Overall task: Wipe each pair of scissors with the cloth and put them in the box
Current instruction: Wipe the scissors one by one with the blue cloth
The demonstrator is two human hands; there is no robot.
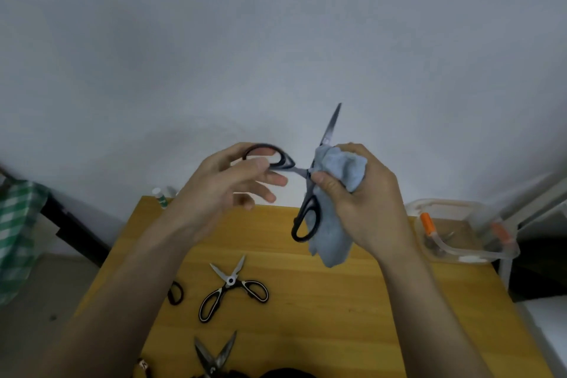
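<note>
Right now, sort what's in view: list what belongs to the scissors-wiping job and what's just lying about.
Job:
- black-handled scissors, open, held by left hand
- blue cloth, gripped by right hand
- clear plastic box
- scissors on the table, scissors at the near edge, a handle by the left forearm

Lying about:
- small bottle
- green checked fabric

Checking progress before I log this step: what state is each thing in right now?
Held scissors: blades spread open, raised.
Cloth: bunched around one blade.
Left hand: gripping a handle loop.
Right hand: gripping cloth.
Table scissors: lying open.
Box: uncovered.
</note>
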